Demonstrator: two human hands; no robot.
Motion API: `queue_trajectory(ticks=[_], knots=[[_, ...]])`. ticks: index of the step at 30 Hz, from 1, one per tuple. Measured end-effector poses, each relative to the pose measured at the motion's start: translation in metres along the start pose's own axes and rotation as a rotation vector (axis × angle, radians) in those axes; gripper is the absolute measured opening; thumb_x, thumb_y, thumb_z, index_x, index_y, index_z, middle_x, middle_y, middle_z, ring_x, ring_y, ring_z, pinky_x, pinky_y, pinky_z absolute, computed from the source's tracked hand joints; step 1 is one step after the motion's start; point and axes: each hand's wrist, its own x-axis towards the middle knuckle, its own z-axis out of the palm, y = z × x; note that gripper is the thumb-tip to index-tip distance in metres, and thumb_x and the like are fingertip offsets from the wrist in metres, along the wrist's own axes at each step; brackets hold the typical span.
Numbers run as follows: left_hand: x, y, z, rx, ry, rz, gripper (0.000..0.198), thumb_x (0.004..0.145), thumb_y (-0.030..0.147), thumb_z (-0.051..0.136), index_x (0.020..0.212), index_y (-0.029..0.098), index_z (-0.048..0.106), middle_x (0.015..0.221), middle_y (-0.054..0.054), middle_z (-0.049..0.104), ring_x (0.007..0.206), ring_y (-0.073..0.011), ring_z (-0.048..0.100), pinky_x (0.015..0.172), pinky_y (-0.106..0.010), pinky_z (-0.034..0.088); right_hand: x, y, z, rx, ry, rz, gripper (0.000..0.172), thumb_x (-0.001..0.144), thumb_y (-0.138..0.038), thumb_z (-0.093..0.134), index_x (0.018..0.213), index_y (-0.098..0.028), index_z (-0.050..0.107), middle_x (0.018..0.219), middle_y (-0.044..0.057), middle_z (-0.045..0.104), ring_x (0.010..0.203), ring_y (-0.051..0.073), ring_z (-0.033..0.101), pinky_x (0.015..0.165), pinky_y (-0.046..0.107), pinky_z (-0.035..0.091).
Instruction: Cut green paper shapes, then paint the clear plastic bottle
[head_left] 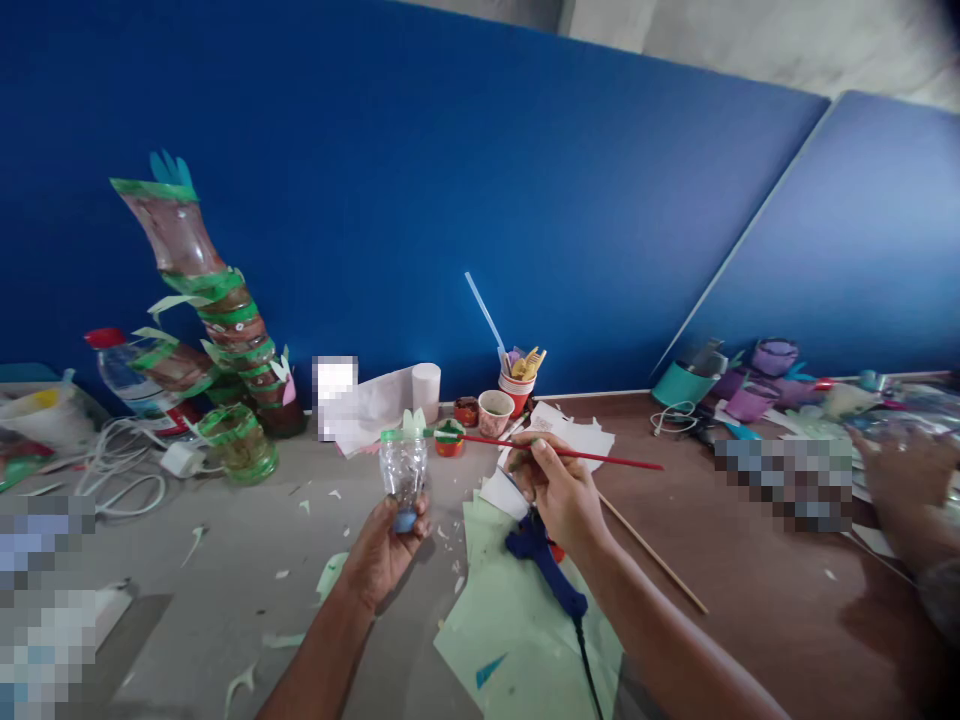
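Note:
My left hand (388, 550) is closed round the lower part of a small clear plastic bottle piece (403, 470), held upright. It has a green rim, a pale green paper leaf at the top and a blue base. In my right hand (559, 485) is a paintbrush with a red handle (615, 460), pinched between the fingers and lying nearly level. The brush tip points left, close to the bottle piece's green rim; whether it touches I cannot tell. Just behind the tip stands a small red pot with green paint (449, 438).
A blue glue gun (551, 575) lies on pale green paper (487, 625), beside a wooden stick (652, 552). Paper cups (496, 412) stand behind. A tall green-banded bottle sculpture (240, 325) rises at left near a white cable (154, 490). Another person's hand (904, 470) is at right.

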Motion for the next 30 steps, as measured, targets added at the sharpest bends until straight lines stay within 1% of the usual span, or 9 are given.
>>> queue_trajectory(ticks=[2,4,10,14,18,23,26,30], knots=[[0.001,-0.001,-0.001,0.015,0.011,0.004,0.034,0.063,0.041,0.082,0.073,0.015,0.063,0.077,-0.002,0.059,0.059,-0.0089,0.050,0.062,-0.026,0.044,-0.002,-0.001,0.002,0.029,-0.032,0.012,0.022,0.085,-0.037,0.062,0.087,-0.016,0.068,0.065,0.003,0.066,0.041,0.006,0.045,0.040,0.021,0.029],[0.001,-0.001,0.000,0.024,0.023,0.010,0.033,0.063,0.039,0.083,0.071,0.015,0.062,0.077,-0.002,0.059,0.059,-0.0086,0.050,0.061,-0.025,0.043,-0.004,-0.001,0.004,0.051,-0.057,0.019,0.022,0.084,-0.038,0.063,0.087,-0.016,0.069,0.065,0.003,0.066,0.041,0.006,0.045,0.040,0.021,0.029],[0.001,-0.001,0.002,0.076,0.020,0.013,0.030,0.067,0.036,0.081,0.073,0.015,0.060,0.077,-0.002,0.059,0.058,-0.0084,0.051,0.059,-0.024,0.042,-0.007,-0.001,0.006,0.043,-0.068,0.016,0.022,0.086,-0.038,0.062,0.088,-0.016,0.068,0.066,0.003,0.066,0.042,0.006,0.045,0.041,0.021,0.028],[-0.001,-0.001,0.002,0.108,0.010,0.016,0.031,0.068,0.038,0.080,0.076,0.016,0.060,0.079,-0.002,0.060,0.060,-0.0088,0.052,0.059,-0.024,0.042,-0.007,0.000,0.006,0.019,-0.060,0.012,0.022,0.085,-0.038,0.062,0.086,-0.016,0.066,0.067,0.002,0.065,0.042,0.006,0.045,0.041,0.021,0.029],[0.000,-0.001,0.001,0.110,0.004,0.008,0.031,0.067,0.039,0.080,0.080,0.016,0.063,0.081,-0.002,0.061,0.060,-0.0089,0.053,0.060,-0.024,0.043,-0.005,0.002,0.003,-0.024,-0.051,0.006,0.024,0.087,-0.039,0.060,0.090,-0.016,0.066,0.067,0.003,0.065,0.042,0.007,0.045,0.041,0.021,0.029],[0.000,-0.001,-0.002,0.081,0.034,0.016,0.034,0.065,0.043,0.081,0.078,0.016,0.065,0.082,-0.003,0.063,0.062,-0.0098,0.054,0.063,-0.026,0.046,0.000,0.005,-0.001,-0.023,-0.026,-0.001,0.024,0.086,-0.038,0.060,0.089,-0.016,0.067,0.066,0.003,0.065,0.042,0.007,0.044,0.041,0.021,0.030],[0.000,-0.001,-0.003,0.056,0.020,0.015,0.034,0.065,0.044,0.080,0.081,0.017,0.067,0.082,-0.003,0.063,0.062,-0.0099,0.054,0.064,-0.026,0.046,0.003,0.007,-0.004,-0.023,-0.003,-0.006,0.023,0.086,-0.038,0.061,0.089,-0.016,0.067,0.067,0.003,0.066,0.043,0.007,0.045,0.041,0.021,0.031],[0.000,0.000,-0.002,0.026,0.018,-0.005,0.035,0.065,0.045,0.080,0.079,0.015,0.068,0.080,-0.003,0.064,0.059,-0.0089,0.052,0.064,-0.027,0.047,0.005,0.007,-0.006,-0.032,0.016,-0.009,0.023,0.086,-0.038,0.060,0.089,-0.016,0.067,0.068,0.004,0.067,0.043,0.007,0.046,0.040,0.021,0.030]])
